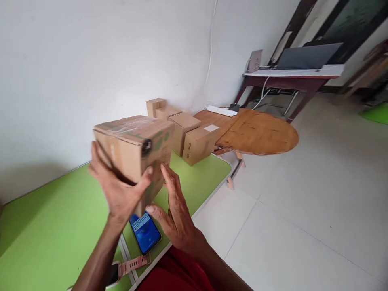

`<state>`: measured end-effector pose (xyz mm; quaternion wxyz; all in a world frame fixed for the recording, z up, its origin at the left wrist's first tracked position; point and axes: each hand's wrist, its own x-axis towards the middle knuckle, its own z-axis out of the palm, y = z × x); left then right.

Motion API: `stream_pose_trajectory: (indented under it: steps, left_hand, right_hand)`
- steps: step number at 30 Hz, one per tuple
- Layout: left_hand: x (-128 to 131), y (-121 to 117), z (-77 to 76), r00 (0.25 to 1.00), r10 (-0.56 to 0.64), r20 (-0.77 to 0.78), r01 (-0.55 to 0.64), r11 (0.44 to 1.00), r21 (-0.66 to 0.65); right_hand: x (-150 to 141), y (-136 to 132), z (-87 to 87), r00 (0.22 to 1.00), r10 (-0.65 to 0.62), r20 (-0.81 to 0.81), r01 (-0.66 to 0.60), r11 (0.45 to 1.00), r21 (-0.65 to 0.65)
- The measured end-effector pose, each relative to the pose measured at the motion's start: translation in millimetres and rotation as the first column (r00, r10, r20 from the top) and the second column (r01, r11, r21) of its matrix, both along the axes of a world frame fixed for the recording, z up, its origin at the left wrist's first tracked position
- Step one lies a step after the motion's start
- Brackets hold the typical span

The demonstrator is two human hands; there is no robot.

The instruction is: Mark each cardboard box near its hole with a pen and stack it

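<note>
A taped cardboard box [127, 151] with green print and a dark round mark near its front top corner is held tilted above the green table. My left hand [119, 194] grips its near end, thumb on the right face and fingers around the left side. My right hand [176, 206] is beside the right face, fingers stretched with the fingertips at the cardboard and the thumb apart near the lower corner. Under the box lies a phone [147, 236] with its screen lit. A watch with a pink strap [133, 264] lies by my left forearm, which partly hides it.
Several cardboard boxes [201, 145] line the far end of the green table [57, 218] along the wall. Beyond them stands a low brown wooden table [260, 133] with a white power strip [222, 110]. Farther back, a desk [291, 76] carries a laptop [309, 56].
</note>
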<state>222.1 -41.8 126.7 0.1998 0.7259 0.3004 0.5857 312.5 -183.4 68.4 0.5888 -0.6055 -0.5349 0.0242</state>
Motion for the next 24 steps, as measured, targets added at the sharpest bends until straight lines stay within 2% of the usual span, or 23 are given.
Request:
stream_pose_trajectory:
  steps: [2,4,7,11,14,19,21,24]
  left_hand:
    - [47.7,-21.8,-14.0,1.000,-0.022,0.002,0.022,1.000,-0.006]
    - [84.1,-45.5,-32.2,0.998,-0.065,0.012,0.066,0.997,-0.045]
    - [113.4,-79.9,-62.6,0.978,-0.210,-0.012,0.207,0.971,-0.118]
    - [109.7,-110.5,-96.5,0.942,-0.333,-0.044,0.323,0.934,-0.155]
    - [92.3,-114.9,-109.8,0.897,-0.428,-0.107,0.420,0.903,-0.088]
    - [83.0,-116.1,-114.0,0.830,-0.527,-0.184,0.552,0.823,0.136]
    - [90.2,-120.7,-114.5,0.802,-0.559,-0.212,0.595,0.778,0.203]
    - [109.3,-127.2,-115.9,0.754,-0.587,-0.295,0.651,0.729,0.211]
  right_hand:
    - [20.6,-1.6,-5.1,0.995,-0.103,-0.005,0.103,0.994,0.041]
    - [46.0,-7.7,-14.1,0.976,-0.211,-0.050,0.214,0.974,0.073]
    - [83.0,-24.3,-23.8,0.939,-0.294,-0.179,0.311,0.948,0.072]
    - [112.4,-48.8,-29.3,0.893,-0.313,-0.324,0.334,0.943,0.008]
    - [118.5,-60.6,-37.0,0.865,-0.328,-0.381,0.364,0.931,0.025]
    - [120.1,-74.9,-54.1,0.803,-0.409,-0.433,0.506,0.852,0.135]
    - [124.5,-83.3,-58.8,0.768,-0.451,-0.455,0.573,0.800,0.175]
    - [139.3,-98.5,-62.4,0.711,-0.546,-0.444,0.665,0.728,0.170]
